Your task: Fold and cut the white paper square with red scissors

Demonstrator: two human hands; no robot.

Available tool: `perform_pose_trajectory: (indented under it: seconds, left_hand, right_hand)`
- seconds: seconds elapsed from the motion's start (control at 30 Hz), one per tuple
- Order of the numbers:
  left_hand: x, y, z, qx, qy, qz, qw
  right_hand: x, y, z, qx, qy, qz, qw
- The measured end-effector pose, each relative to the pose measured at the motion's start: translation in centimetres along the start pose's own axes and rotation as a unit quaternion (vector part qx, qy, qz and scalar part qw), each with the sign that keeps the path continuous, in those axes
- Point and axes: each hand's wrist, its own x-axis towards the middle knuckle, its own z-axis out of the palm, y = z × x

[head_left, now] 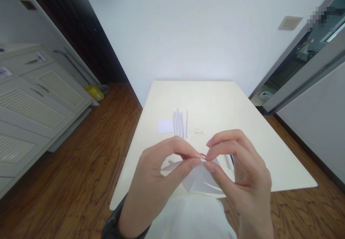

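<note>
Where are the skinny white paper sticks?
In the head view, the paper sticks lie in a bunch near the middle of the table, just right of a small paper square and beyond both hands.

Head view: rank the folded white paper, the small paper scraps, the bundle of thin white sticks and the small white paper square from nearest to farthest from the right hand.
1. Folded white paper: pinched in the right hand and left hand.
2. Small paper scraps: on the table just beyond the fingertips.
3. Bundle of thin white sticks: further left.
4. Small white paper square: leftmost.
</note>
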Motion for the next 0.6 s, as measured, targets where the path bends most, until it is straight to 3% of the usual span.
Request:
perform_pose_trajectory:
  seconds: [0.6]
  left_hand:
    - [-0.18, 0.03, 0.09, 0.010, -0.002, 0.006, 1.000]
  right_hand:
    - [0.04, -0.14, 0.50, 0.000, 0.025, -0.001, 1.000]
